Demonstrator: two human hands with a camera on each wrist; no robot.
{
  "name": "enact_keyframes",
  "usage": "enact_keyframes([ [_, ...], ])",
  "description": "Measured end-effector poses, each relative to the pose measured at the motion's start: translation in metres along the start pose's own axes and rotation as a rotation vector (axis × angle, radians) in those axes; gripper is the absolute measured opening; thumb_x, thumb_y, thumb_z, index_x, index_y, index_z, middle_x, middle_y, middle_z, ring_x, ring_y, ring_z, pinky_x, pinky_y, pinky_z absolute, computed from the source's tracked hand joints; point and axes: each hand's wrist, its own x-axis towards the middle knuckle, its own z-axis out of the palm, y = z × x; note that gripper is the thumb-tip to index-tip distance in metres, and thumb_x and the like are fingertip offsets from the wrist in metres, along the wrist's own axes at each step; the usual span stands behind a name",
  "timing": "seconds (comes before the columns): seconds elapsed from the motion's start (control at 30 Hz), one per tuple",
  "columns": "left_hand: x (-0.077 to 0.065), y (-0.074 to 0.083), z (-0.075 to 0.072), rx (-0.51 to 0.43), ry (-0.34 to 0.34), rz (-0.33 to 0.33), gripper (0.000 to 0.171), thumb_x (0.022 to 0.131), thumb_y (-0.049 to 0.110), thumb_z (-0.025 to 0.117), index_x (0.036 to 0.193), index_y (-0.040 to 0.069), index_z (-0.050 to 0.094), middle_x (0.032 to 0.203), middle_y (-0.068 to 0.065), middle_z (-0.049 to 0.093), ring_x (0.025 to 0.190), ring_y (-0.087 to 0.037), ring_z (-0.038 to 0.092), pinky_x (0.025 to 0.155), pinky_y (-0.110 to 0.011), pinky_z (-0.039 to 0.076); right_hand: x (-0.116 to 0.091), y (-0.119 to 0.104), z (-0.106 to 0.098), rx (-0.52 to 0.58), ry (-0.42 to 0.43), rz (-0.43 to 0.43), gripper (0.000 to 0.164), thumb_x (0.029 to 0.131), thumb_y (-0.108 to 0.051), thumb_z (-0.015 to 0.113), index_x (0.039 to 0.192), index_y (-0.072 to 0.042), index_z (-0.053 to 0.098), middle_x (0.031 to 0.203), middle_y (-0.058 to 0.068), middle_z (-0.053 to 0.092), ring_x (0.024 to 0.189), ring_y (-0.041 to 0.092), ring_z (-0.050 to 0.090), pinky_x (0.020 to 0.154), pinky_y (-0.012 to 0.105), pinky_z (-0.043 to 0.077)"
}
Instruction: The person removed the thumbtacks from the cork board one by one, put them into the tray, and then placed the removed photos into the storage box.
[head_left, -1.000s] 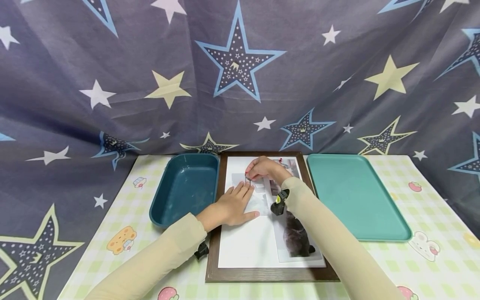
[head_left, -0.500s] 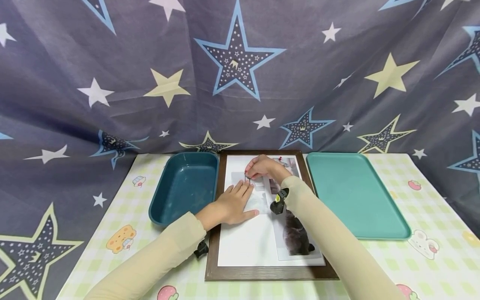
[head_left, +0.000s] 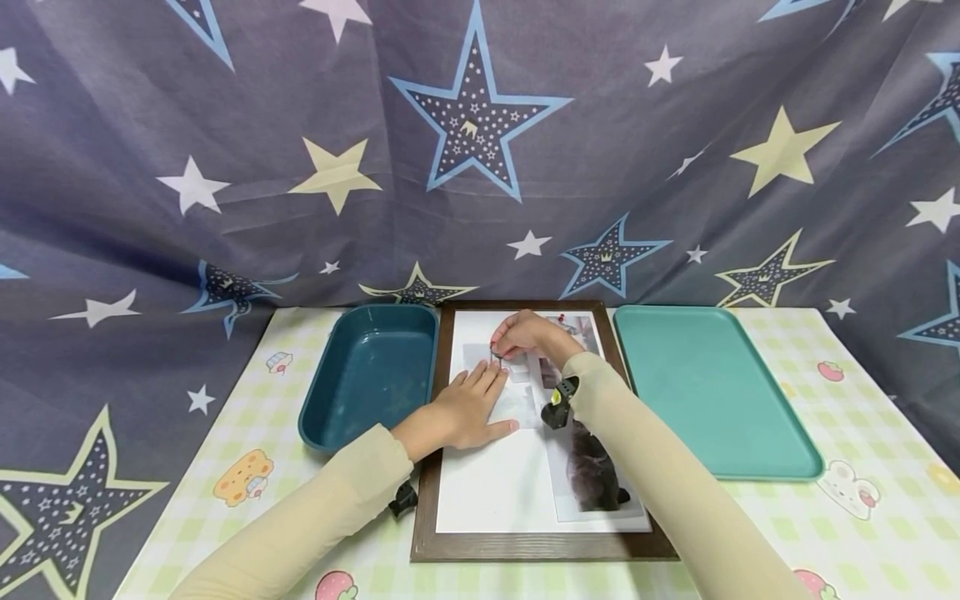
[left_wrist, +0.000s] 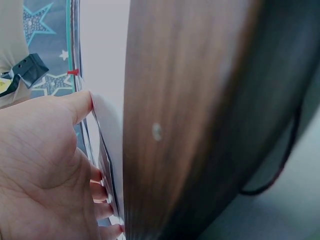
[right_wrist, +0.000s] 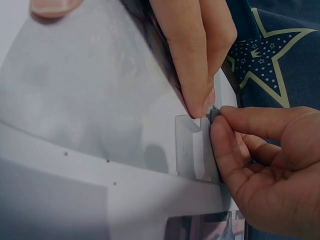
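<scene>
A brown-framed white board (head_left: 491, 500) lies on the table. My left hand (head_left: 468, 408) presses flat on a pale grey print (head_left: 519, 407) on the board, fingers straight and thumb spread. Just beyond its fingertips, my right hand (head_left: 525, 335) pinches a small dark grey piece (right_wrist: 214, 114) between thumb and forefinger, close over the print's upper part; its kind cannot be told. In the right wrist view the left fingers (right_wrist: 187, 50) reach right up to that piece. A photo of a dark grey cat (head_left: 592, 475) lies on the board's right side, partly behind the right forearm.
A deep teal bin (head_left: 367, 379) stands left of the frame and a flat green tray (head_left: 712, 392) right of it. A red push pin (head_left: 561, 317) sits near the board's top. A starred curtain (head_left: 480, 250) hangs behind the checked tablecloth (head_left: 247, 417).
</scene>
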Motion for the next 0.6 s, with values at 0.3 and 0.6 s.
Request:
enact_keyframes([
  [0.3,0.0005,-0.0002,0.0004,0.004,-0.001,-0.002,0.09,0.103,0.066,0.036,0.164,0.006,0.011,0.172,-0.014,0.007,0.16,-0.031,0.003,0.128,-0.051,0.017,0.0006,-0.0003,-0.0013,-0.035,-0.032,-0.016,0.015,0.092,0.009,0.065,0.107,0.008,0.065,0.082,0.003,0.064,0.073,0.011,0.061,0.075,0.023,0.057],
  [0.6,0.0006,0.0003,-0.0002,0.011,-0.006,-0.006,0.09,0.103,0.066,0.036,0.164,0.006,0.011,0.172,-0.014,0.006,0.16,-0.031,0.004,0.128,-0.051,0.017,0.0002,-0.0007,0.0003,-0.051,-0.021,-0.012,0.017,0.09,0.01,0.065,0.106,0.008,0.066,0.082,0.003,0.066,0.071,0.011,0.062,0.072,0.022,0.056],
])
